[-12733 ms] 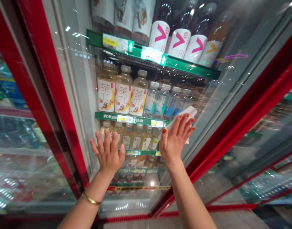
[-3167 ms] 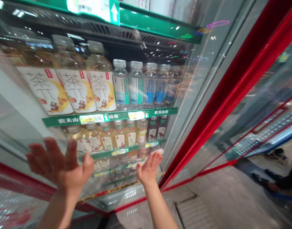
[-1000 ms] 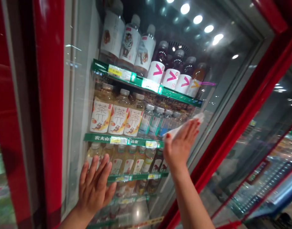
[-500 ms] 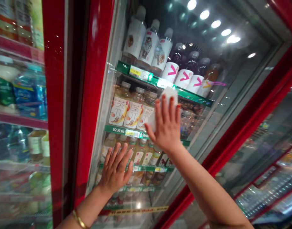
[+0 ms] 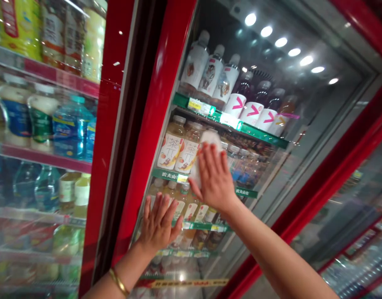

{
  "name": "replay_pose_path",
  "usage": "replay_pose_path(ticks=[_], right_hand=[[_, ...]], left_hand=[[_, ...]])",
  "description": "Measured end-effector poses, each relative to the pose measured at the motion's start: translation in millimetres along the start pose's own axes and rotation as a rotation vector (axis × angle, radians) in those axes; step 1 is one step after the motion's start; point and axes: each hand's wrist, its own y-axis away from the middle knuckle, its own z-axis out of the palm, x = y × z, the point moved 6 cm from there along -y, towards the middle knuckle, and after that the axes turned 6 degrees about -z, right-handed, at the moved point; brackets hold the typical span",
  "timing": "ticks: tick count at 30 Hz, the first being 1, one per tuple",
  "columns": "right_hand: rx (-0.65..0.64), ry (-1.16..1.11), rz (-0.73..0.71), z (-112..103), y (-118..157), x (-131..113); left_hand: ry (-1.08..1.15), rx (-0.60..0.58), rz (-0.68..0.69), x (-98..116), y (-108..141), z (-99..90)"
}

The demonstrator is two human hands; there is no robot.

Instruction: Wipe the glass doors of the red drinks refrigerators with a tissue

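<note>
My right hand [image 5: 216, 178] presses a white cloth [image 5: 210, 138] flat against the glass door [image 5: 272, 54], at the height of the second shelf of bottles. The cloth shows above the fingertips and beside the thumb; the palm hides the rest. Lower and to the left, my left hand [image 5: 159, 226] rests on the same glass with fingers spread and nothing in it. A gold bangle [image 5: 119, 282] circles the left wrist. Behind the glass stand white-labelled tea bottles [image 5: 170, 145] and, higher, tall white-labelled bottles [image 5: 195, 62].
A red door frame [image 5: 153, 99] runs down the left of the glass, and another red frame [image 5: 334, 178] slants along the right. Further left, a second cooler holds blue bottles [image 5: 72, 128] and yellow ones. Round lights reflect in the upper glass.
The view has shifted, so the cooler appears further right. Against the bottles behind the glass, my right hand and the cloth have moved left and slightly down. My left hand stays on the glass.
</note>
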Motion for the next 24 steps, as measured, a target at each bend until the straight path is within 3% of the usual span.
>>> replay_pose_path(ticks=[2, 4, 6, 8, 10, 12, 15, 17, 21, 22, 24], right_hand=[[-0.086, -0.11, -0.305, 12, 21, -36], [-0.082, -0.11, -0.364, 12, 36, -33], [0.016, -0.016, -0.164, 1, 24, -3], [0.116, 0.09, 0.09, -13, -4, 22], [0.15, 0.127, 0.205, -17, -36, 19], [0.114, 0.075, 0.099, -9, -56, -9], [0.013, -0.023, -0.299, 6, -42, -52], [-0.012, -0.021, -0.361, 6, -21, -41], [0.077, 0.118, 0.093, -21, -27, 43], [0.1, 0.151, 0.198, -28, -35, 54], [0.115, 0.171, 0.311, -32, -48, 50]], left_hand=[[0.034, 0.001, -0.009, -1, 1, -1.6], [0.066, -0.009, -0.014, -2, 0, -2.5], [0.088, -0.012, -0.014, -2, -3, -3.5], [0.109, -0.001, -0.009, -2, -5, -5.3], [0.13, 0.013, -0.006, -3, -5, -7.2], [0.151, 0.024, 0.001, -5, -4, -8.6], [0.169, 0.051, 0.023, -5, -3, -10.4], [0.171, 0.05, 0.032, -5, -3, -10.0], [0.186, 0.031, 0.02, -4, -9, -9.9], [0.191, 0.031, 0.017, -4, -10, -11.0], [0.191, 0.027, 0.02, -4, -11, -12.8]])
